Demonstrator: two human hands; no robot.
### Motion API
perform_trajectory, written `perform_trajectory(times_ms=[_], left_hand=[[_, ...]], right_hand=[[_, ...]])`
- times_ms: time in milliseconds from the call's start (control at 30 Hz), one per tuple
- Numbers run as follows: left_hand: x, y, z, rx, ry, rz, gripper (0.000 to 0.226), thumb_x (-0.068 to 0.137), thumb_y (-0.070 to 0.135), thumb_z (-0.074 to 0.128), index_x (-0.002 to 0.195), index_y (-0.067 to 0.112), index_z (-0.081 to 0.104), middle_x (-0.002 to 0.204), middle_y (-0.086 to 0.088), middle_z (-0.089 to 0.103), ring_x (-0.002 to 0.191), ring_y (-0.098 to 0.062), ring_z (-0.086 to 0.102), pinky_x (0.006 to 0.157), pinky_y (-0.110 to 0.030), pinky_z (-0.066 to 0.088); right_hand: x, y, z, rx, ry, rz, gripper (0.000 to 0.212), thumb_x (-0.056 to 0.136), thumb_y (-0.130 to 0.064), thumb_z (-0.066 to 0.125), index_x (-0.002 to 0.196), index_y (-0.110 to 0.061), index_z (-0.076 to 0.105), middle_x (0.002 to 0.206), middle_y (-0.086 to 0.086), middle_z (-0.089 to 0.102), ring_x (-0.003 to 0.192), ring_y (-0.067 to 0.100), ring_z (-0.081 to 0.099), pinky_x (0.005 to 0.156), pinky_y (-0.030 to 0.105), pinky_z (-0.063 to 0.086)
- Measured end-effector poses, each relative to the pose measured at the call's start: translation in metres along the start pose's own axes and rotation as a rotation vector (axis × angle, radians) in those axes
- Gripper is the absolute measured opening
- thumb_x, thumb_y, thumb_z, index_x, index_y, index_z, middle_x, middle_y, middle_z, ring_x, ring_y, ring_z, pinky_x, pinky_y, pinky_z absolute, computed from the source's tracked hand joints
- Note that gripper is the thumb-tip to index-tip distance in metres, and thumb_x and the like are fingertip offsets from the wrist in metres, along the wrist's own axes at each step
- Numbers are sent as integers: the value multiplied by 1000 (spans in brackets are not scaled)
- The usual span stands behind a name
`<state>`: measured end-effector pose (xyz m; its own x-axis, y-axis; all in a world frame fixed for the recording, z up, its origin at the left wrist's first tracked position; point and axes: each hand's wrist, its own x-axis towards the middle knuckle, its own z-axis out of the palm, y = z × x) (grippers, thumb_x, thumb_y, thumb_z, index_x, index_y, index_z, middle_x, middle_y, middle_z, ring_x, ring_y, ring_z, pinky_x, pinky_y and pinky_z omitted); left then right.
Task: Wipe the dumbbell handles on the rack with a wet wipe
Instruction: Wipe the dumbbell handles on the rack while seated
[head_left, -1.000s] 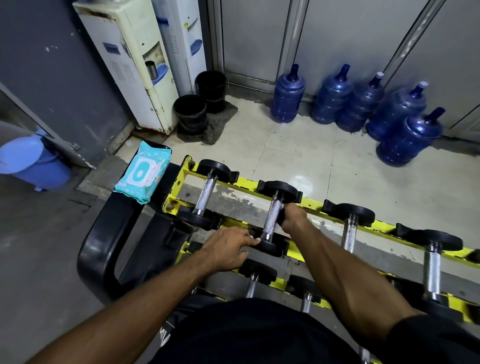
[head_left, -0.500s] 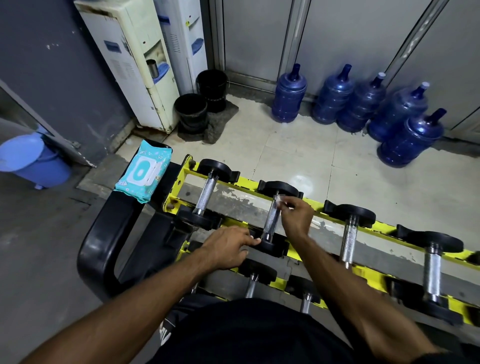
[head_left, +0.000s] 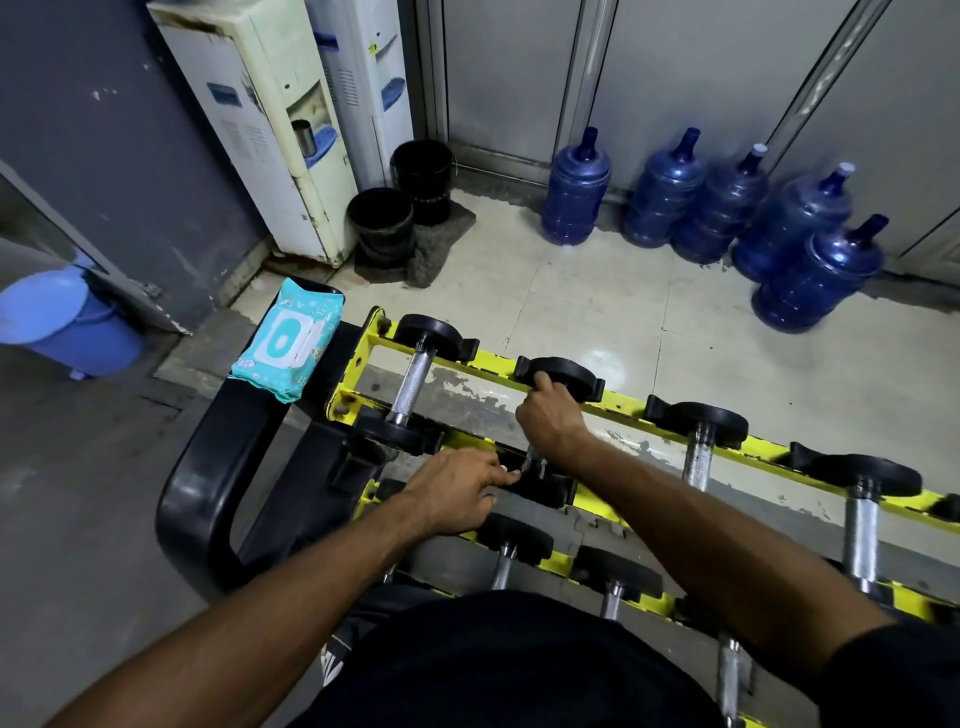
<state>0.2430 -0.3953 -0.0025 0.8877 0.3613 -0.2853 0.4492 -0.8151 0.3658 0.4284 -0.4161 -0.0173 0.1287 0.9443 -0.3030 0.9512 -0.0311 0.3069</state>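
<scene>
Bare from the fingers (head_left: 496, 464) back along both forearms (head_left: 701, 525); black short sleeve (head_left: 893, 670) far behind the right fingers; black top (head_left: 519, 660) nearest, white mark (head_left: 329, 666) at its left edge.

Pale tiled floor (head_left: 597, 312), grey walls (head_left: 130, 156)
</scene>
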Motion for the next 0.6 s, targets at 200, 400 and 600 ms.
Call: perform_trajectory(times_ms=[200, 400, 600], left_hand=[[-3, 1, 1, 33, 11, 13, 39, 92, 29, 55, 130, 26, 63, 125, 4, 58, 118, -18, 52, 93, -33, 43], [-6, 0, 1, -17, 31, 13, 53, 93, 25, 51, 145, 35, 49, 123, 7, 58, 114, -14, 53, 87, -30, 43], [-6, -1, 3, -35, 35, 15, 54, 93, 24, 53, 146, 36, 48, 122, 7, 57, 113, -13, 53, 84, -27, 38]], right_hand=[[13, -7, -17, 86, -201, -124, 23, 94, -17, 58, 115, -9, 64, 115, 12, 64, 116, 30, 47, 83, 38, 47], [-9, 19, 4, 511, 54, 12, 20, 79, 2, 60, 92, -2, 74, 95, 16, 72, 86, 31, 65, 70, 30, 49], [-52, 11, 37, 884, 302, 263, 4, 84, -12, 72, 86, -11, 75, 89, 5, 67, 78, 22, 61, 62, 28, 46]])
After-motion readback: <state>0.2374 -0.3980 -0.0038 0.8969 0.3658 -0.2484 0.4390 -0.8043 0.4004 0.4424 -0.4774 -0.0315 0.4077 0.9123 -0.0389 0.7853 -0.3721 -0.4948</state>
